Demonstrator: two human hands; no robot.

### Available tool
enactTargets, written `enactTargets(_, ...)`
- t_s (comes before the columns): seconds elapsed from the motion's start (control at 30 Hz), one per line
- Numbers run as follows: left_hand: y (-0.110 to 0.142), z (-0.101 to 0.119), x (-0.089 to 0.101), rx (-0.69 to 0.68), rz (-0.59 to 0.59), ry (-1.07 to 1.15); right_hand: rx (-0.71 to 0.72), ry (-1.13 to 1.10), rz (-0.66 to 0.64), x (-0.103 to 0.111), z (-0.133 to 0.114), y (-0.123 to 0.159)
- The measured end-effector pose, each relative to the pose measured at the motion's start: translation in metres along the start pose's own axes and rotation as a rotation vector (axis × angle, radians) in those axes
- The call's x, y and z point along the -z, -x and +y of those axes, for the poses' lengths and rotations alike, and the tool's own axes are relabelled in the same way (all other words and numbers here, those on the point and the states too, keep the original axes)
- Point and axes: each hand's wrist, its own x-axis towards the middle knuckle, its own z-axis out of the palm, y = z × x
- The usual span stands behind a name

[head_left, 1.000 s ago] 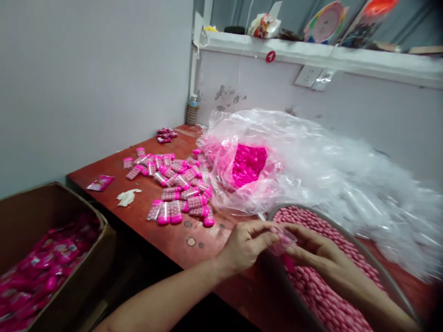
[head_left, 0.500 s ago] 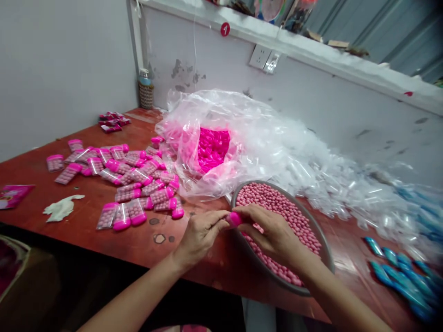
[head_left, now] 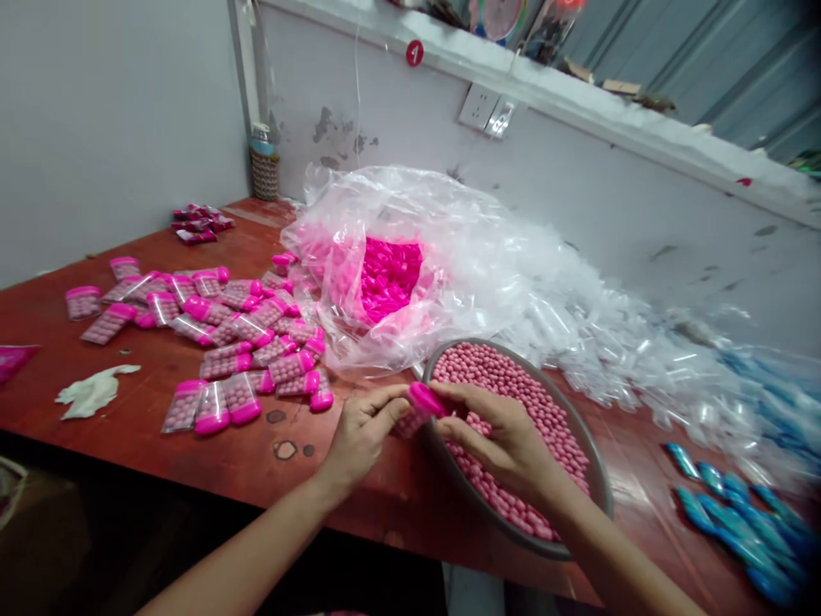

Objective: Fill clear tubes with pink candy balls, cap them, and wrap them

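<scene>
Pinched in my left hand [head_left: 364,436] is a small clear candy container [head_left: 409,421] with pink balls in it. It tilts in front of the basin, and a bright pink cap [head_left: 423,399] sits on its top end. The thumb and forefinger of my right hand [head_left: 497,432] close on the right side of that cap. Under my right hand stands a grey basin [head_left: 599,479] full of pink candy balls [head_left: 513,385]. Left of my hands lie several filled, pink-capped containers [head_left: 244,329], some overlapping.
Behind the basin, an open plastic bag [head_left: 333,329] holds loose pink caps [head_left: 390,274]. A heap of clear empty containers [head_left: 596,342] spreads rightward along the wall. Blue wrapped pieces [head_left: 731,522] lie at the right. A crumpled white scrap [head_left: 93,392] and dark pink packets [head_left: 198,224] lie at the left.
The container has turned in my fingers, so its cap and the pink balls inside show more. Both hands stay close together. The whole view has shifted slightly.
</scene>
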Motion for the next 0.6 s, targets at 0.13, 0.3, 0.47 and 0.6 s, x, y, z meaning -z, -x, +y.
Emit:
enactTargets(0.13,-0.002,0.001,0.006,0.069,0.068,0.215,-0.235,-0.513,0.036,0.002,0.002,0.002)
enactTargets(0.3,0.003,0.01,0.012,-0.06,0.045,-0.033,-0.322,-0.795,0.19,-0.005,0.013,-0.005)
enactTargets(0.47,0.007,0.012,0.008,-0.152,-0.091,-0.138,-0.491,-0.893,-0.055,-0.011,0.007,-0.018)
enactTargets(0.6,0.008,0.011,0.007,-0.183,-0.078,-0.196,-0.558,-0.933,-0.163,-0.016,0.002,-0.021)
